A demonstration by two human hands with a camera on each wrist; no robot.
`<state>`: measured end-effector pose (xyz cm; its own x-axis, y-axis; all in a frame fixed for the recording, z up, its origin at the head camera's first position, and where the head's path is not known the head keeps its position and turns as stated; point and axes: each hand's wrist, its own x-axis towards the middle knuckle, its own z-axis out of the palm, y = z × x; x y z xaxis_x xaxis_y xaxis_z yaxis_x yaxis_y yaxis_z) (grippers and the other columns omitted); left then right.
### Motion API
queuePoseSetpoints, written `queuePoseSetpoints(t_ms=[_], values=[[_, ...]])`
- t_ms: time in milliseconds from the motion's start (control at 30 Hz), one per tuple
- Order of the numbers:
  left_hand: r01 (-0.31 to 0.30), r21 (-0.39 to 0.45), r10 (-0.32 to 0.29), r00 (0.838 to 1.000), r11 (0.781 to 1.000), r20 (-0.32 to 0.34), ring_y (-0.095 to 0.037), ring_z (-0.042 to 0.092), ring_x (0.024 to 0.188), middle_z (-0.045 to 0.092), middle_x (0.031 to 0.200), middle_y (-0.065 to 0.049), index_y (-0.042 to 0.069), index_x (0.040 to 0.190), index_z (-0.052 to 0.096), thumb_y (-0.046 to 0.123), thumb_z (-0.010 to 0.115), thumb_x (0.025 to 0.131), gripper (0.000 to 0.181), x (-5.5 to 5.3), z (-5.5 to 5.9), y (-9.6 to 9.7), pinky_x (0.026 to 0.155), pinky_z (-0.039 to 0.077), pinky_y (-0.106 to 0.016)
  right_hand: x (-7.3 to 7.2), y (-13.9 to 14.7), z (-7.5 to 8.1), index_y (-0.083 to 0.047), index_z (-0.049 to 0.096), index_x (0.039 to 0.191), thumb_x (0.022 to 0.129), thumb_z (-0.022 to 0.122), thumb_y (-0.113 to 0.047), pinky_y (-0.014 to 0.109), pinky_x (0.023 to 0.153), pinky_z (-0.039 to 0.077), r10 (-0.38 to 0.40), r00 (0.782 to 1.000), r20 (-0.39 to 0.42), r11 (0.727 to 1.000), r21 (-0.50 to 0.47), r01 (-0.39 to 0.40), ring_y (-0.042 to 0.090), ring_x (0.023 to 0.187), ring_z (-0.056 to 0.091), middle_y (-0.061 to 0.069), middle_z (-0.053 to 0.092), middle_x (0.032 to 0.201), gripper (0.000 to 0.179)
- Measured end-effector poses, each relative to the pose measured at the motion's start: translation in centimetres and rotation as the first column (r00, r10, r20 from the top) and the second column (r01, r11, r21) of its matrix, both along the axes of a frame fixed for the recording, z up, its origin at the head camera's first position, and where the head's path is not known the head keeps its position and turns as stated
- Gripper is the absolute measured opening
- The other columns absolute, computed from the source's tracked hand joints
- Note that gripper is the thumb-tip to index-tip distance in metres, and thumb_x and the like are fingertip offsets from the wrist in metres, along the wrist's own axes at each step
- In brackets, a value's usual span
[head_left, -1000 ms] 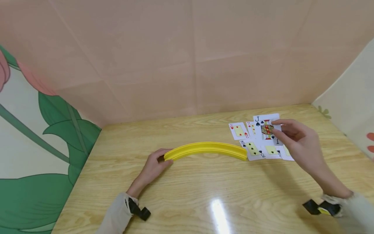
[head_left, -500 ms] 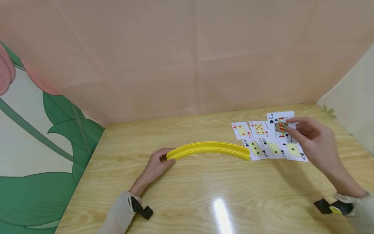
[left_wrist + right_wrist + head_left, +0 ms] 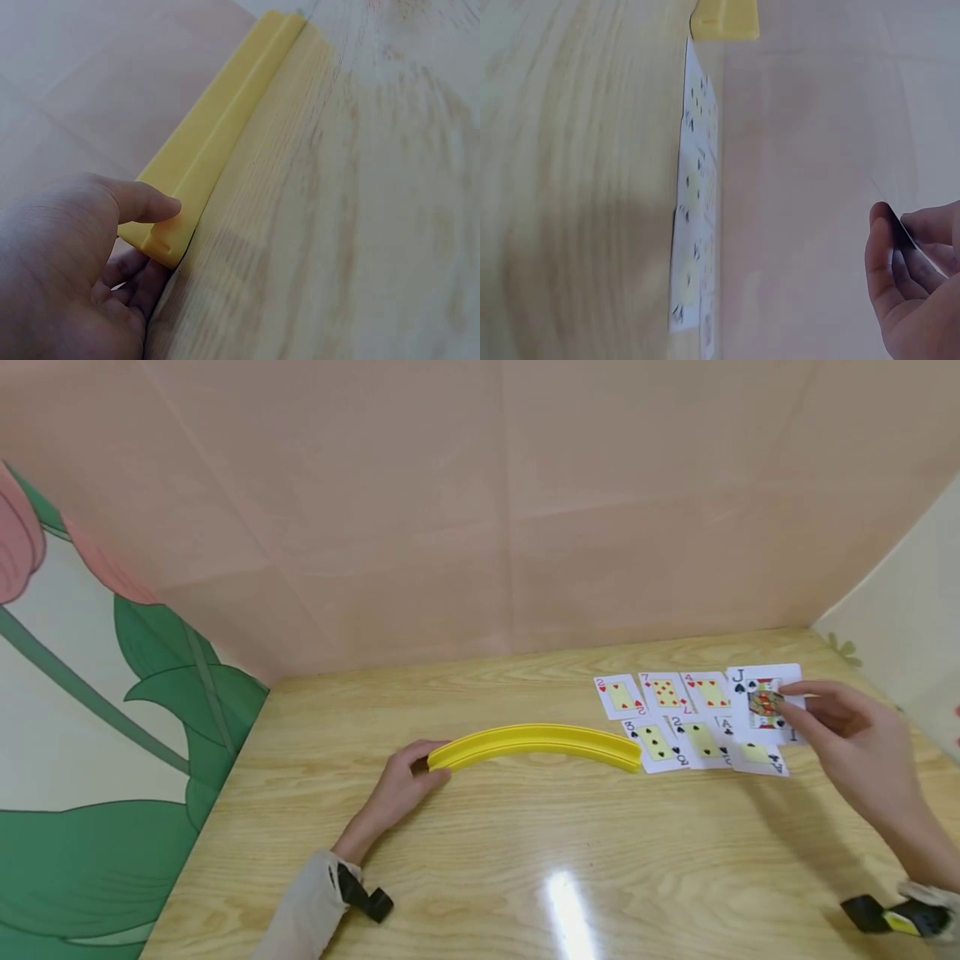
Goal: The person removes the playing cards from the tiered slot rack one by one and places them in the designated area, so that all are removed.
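In the head view my left hand (image 3: 397, 781) grips the left end of a curved yellow card holder (image 3: 532, 737). The left wrist view shows the thumb on the front of that card holder (image 3: 202, 150), with the other fingers behind it. My right hand (image 3: 862, 735) pinches a jack of spades (image 3: 761, 693) by its right side, above the laid-out cards. From the right wrist that card (image 3: 922, 259) appears nearly edge-on between thumb and fingers. It overlaps the ace (image 3: 757, 760) in the head view. The holder's groove has no card in it.
Face-up playing cards lie in two rows at the back right: a two of hearts (image 3: 621, 696), seven of diamonds (image 3: 666, 693) and four of hearts (image 3: 708, 692) behind, lower cards including a two (image 3: 701, 742) in front. A pink backdrop (image 3: 450, 527) stands behind the table.
My right hand has carried the jack of spades to the right, uncovering the seven and the four, and lowered it slightly at the end. My left hand keeps its grip on the card holder.
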<state>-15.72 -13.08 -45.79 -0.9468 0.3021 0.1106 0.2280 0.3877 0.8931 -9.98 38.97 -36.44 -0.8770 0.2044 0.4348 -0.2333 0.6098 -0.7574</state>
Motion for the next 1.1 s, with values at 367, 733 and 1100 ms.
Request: queuePoseSetpoints(t_ms=[367, 733, 1100], values=[[-0.011, 0.000, 0.011, 1.000, 1.000, 0.022, -0.014, 0.062, 0.103, 0.066, 0.118, 0.005, 0.023, 0.125, 0.069, 0.011, 0.072, 0.092, 0.035, 0.1, 0.0, 0.0, 0.088, 0.051, -0.034, 0.4, 1.5, -1.4, -0.007, 0.061, 0.106, 0.090, 0.071, 0.000, 0.010, 0.055, 0.044, -0.018, 0.995, 0.095, 0.993, -0.113, 0.029, -0.011, 0.072, 0.061, -0.024, 0.065, 0.082, 0.020], [-0.017, 0.001, 0.017, 0.999, 1.000, 0.029, -0.014, 0.062, 0.103, 0.066, 0.118, 0.004, 0.023, 0.125, 0.069, 0.011, 0.073, 0.092, 0.036, 0.2, 0.2, 0.1, 0.088, 0.051, -0.034, 0.4, 2.6, -2.8, -0.008, 0.064, 0.103, 0.089, 0.072, -0.001, 0.011, 0.053, 0.040, -0.042, 0.994, 0.101, 0.993, -0.108, 0.053, -0.012, 0.072, 0.059, -0.026, 0.066, 0.080, 0.017], [-0.020, -0.012, 0.020, 0.999, 1.000, 0.036, -0.014, 0.062, 0.102, 0.066, 0.118, 0.005, 0.023, 0.125, 0.069, 0.010, 0.072, 0.092, 0.036, 0.1, 0.2, 0.2, 0.088, 0.051, -0.034, 0.2, 4.1, -3.8, -0.003, 0.066, 0.102, 0.089, 0.072, -0.002, 0.006, 0.059, 0.041, -0.016, 0.991, 0.135, 0.999, -0.038, 0.022, -0.014, 0.074, 0.058, -0.030, 0.066, 0.080, 0.014]])
